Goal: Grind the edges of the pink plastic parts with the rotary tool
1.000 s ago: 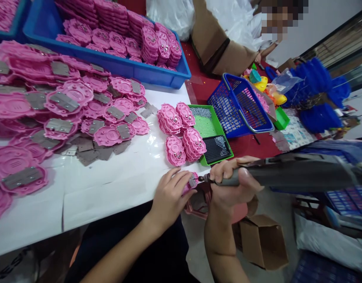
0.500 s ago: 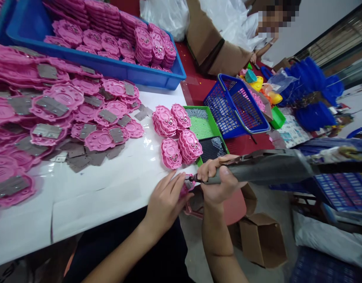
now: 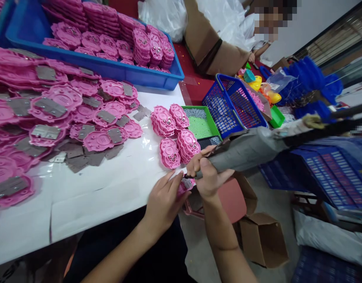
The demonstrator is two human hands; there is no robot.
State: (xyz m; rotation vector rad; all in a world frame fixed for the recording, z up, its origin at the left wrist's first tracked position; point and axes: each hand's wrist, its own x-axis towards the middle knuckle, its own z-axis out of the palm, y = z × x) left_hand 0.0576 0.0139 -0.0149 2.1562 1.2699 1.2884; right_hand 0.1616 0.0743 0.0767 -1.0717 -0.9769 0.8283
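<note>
My left hand [image 3: 164, 200] pinches a small pink plastic piece [image 3: 185, 184] at the near edge of the white table [image 3: 104, 188]. My right hand [image 3: 207, 175] is wrapped round a grey electric screwdriver [image 3: 245, 151], whose tip touches the pink piece. Just beyond the hands lie small stacks of pink pieces with metal studs [image 3: 175, 135]. A green tray [image 3: 198, 125] of tiny screws sits beside them.
A big heap of pink pieces with grey metal plates [image 3: 57, 114] covers the table's left. A blue bin [image 3: 110, 67] of stacked pink pieces stands behind. A blue basket [image 3: 236, 106] is at right. Another person [image 3: 228, 43] sits at the far end. A cardboard box [image 3: 263, 239] is on the floor.
The screwdriver's rear end has swung upward, so the tool now tilts more steeply down onto the pink piece. Both hands stay at the same spot on the table edge.
</note>
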